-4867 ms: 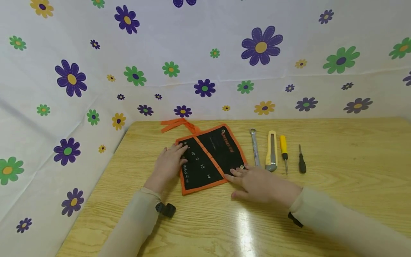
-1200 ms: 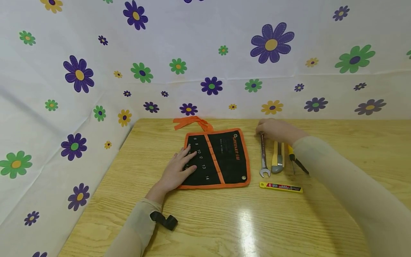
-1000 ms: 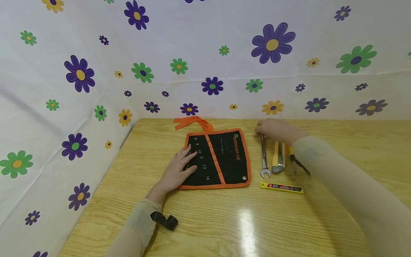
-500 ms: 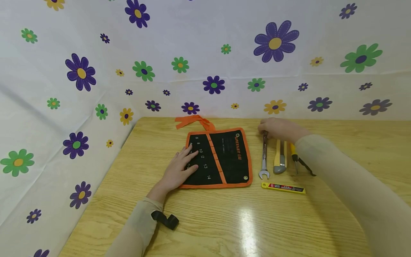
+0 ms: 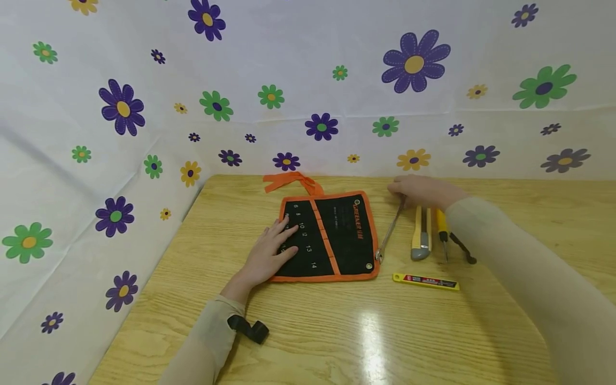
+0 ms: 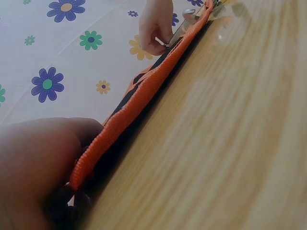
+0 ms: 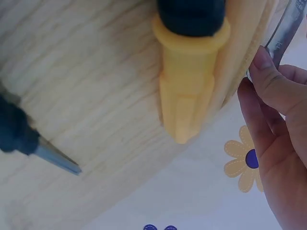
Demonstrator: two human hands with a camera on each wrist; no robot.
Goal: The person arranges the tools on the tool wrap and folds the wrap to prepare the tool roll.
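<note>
Black pouch (image 5: 344, 240) with orange trim lies flat on the table (image 5: 308, 331). Left hand (image 5: 266, 252) rests on the pouch's left part, fingers spread apart. Right hand (image 5: 423, 191) is beyond the pouch's far right corner, fingers clamped on one end of the wrench (image 5: 392, 227); the wrench's other end is at the pouch's right edge (can't tell if they touch). Right of the pouch, in order: utility knife (image 5: 421, 238), yellow screwdriver (image 5: 441, 222), black screwdriver (image 7: 17, 127). Yellow labelled strip (image 5: 425, 282) sits off the pouch's near right corner.
</note>
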